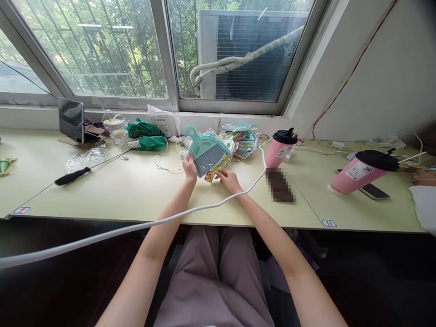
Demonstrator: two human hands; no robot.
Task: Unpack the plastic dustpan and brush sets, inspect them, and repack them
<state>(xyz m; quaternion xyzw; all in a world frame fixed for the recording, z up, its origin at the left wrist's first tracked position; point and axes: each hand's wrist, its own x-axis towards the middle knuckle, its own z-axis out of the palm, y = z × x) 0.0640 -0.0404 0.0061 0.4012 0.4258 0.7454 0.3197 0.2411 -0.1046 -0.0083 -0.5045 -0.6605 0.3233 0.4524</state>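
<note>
A mint-green dustpan (201,141) with a grey-bristled brush (209,160) set against it is raised over the table, tilted, its looped handle at the upper left. My left hand (190,167) grips its left edge, thumb on the front. Along the lower right side of the set runs a yellow printed label (218,168). My right hand (229,180) is at that label's lower end, thumb and forefinger close to its edge; whether they pinch it is too small to tell. Behind the set lie several more plastic-wrapped packs (245,141) in green and pink.
Two pink lidded cups (279,150) stand to the right, the farther one beside a phone (374,191). A white cable (156,222) crosses in front of my arms. To the left are a black-handled screwdriver (73,176), green bundles (146,134) and a tablet (71,119). Another person's hand (424,177) shows at far right.
</note>
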